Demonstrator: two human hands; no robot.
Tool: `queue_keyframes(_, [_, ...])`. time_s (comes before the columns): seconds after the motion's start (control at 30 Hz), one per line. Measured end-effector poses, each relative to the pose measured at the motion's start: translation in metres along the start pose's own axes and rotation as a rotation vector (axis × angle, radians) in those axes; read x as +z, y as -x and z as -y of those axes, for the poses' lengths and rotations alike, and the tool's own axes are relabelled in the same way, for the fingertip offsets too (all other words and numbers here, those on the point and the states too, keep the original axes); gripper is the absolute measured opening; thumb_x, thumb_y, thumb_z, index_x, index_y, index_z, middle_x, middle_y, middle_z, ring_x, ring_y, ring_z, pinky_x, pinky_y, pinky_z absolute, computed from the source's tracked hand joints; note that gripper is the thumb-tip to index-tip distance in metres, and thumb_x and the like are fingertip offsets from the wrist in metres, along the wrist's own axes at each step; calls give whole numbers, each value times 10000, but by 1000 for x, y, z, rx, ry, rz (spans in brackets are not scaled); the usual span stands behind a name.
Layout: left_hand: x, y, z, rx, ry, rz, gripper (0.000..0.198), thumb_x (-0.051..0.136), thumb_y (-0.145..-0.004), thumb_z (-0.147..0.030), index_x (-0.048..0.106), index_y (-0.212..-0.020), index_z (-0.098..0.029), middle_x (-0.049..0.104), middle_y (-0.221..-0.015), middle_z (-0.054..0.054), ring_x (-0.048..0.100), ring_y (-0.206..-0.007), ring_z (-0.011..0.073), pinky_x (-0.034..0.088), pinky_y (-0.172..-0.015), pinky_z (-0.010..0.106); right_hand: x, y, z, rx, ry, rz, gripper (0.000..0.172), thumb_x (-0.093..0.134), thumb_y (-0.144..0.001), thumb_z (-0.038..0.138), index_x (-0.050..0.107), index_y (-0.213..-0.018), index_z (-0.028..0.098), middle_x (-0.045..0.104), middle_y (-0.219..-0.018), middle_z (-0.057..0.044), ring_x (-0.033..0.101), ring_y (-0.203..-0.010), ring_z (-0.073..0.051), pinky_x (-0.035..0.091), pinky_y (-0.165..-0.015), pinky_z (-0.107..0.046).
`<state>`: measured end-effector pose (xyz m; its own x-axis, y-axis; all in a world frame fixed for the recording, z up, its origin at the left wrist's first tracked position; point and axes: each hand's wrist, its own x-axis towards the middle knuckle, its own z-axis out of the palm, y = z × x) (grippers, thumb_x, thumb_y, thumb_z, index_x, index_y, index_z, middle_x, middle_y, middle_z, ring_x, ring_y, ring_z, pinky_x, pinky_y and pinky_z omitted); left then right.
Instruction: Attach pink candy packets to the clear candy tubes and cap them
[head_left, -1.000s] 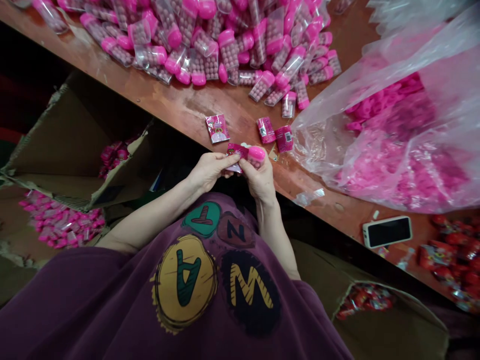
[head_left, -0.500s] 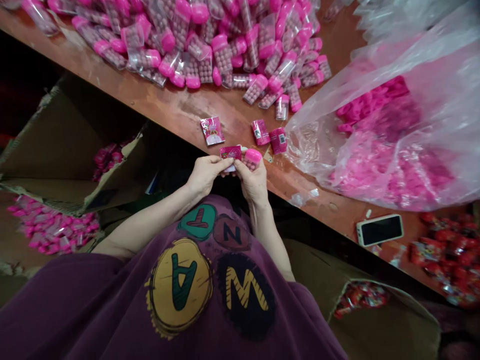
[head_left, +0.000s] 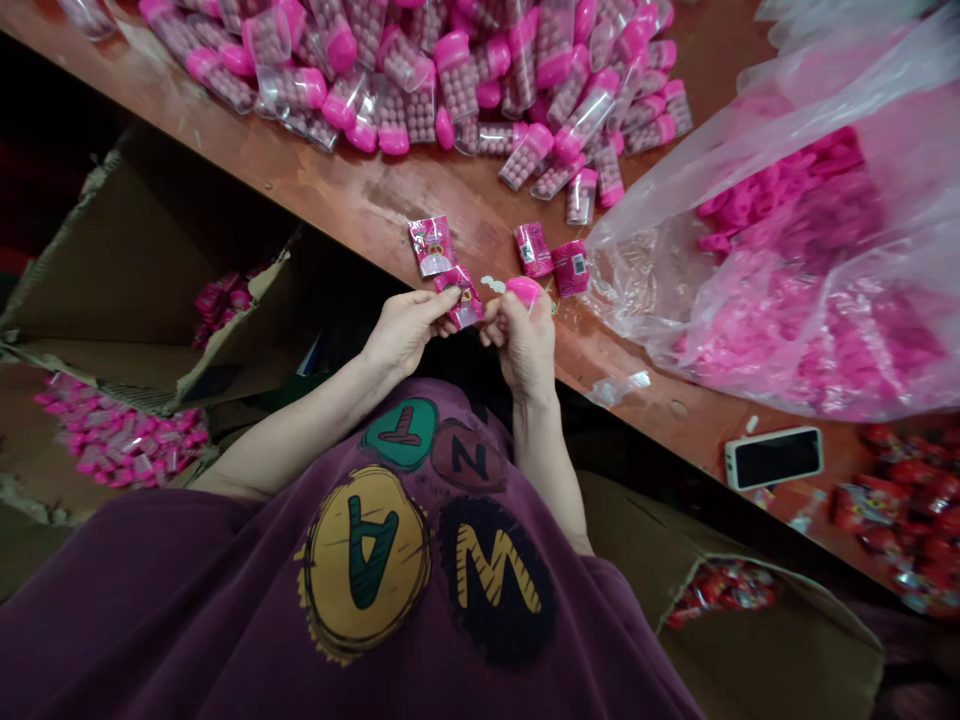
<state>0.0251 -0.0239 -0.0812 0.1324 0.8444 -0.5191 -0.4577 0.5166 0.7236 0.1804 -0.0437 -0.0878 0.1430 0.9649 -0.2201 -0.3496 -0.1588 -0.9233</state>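
Note:
Between the thumb and fingers of my left hand [head_left: 409,325] is a small pink packet [head_left: 465,300], at the table's near edge. My right hand [head_left: 529,345] is closed round a small bottle with a pink cap [head_left: 523,292]; its fingers mostly hide the bottle's body. A gap separates the two hands. Just beyond the held packet lies another pink packet [head_left: 433,246] on the brown table [head_left: 360,215]. Two more packets, one at the left [head_left: 533,249] and one at the right [head_left: 571,268], lie beyond my right hand.
Clear pink-capped bottles [head_left: 457,85] are heaped at the table's back. A plastic bag [head_left: 817,290] of pink pieces stands at the right, near a phone [head_left: 774,458] and red packets [head_left: 915,500]. Cardboard boxes [head_left: 142,260] sit below the table edge.
My hands have moved apart. The packet, earlier held with both hands in front of the bottle, is now in my left hand only. The whole view has shifted slightly.

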Motion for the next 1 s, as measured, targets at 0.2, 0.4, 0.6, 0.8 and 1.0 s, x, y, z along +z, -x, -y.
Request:
queue_keyframes(0.2, [5, -2, -1, -6, 71, -128, 339, 900, -832, -369, 694, -700, -135, 686, -640, 18, 603, -564, 81, 457, -588, 221, 7, 28, 4, -10, 38, 35, 342, 669, -977, 534, 458, -1030, 270, 682, -744, 90, 518, -418, -50, 442, -442, -210])
queue_keyframes(0.4, [9, -1, 2, -45, 88, -149, 327, 852, -886, -375, 688, -724, -143, 691, -652, 15, 627, -567, 85, 484, -603, 226, 15, 41, -11, -6, 262, 2, 374, 667, -978, 580, 495, -1044, 254, 665, -714, 83, 509, -422, -46, 363, -397, -196])
queue_keyframes(0.6, [7, 6, -3, -77, 49, -82, 241, 790, -928, -291, 730, -756, -133, 713, -668, 22, 640, -586, 92, 471, -620, 232, 10, 32, -10, -43, 302, -44, 392, 659, -979, 605, 524, -1086, 252, 664, -735, 73, 482, -448, -44, 348, -421, -212])
queue_keyframes(0.8, [4, 7, 2, -47, 25, -97, 268, 800, -924, -306, 713, -729, -143, 689, -626, 12, 632, -585, 88, 456, -635, 229, 14, 34, -9, 28, 192, -20, 476, 690, -954, 622, 471, -1199, 278, 654, -679, 91, 418, -417, -51, 281, -407, -210])
queue_keyframes(1.0, [3, 5, 9, 70, -12, -111, 365, 887, -838, -437, 721, -690, -148, 684, -616, 13, 610, -572, 86, 457, -629, 234, 15, 39, -1, 133, 94, -11, 553, 741, -919, 609, 457, -1249, 269, 655, -690, 86, 486, -472, -60, 270, -398, -187])
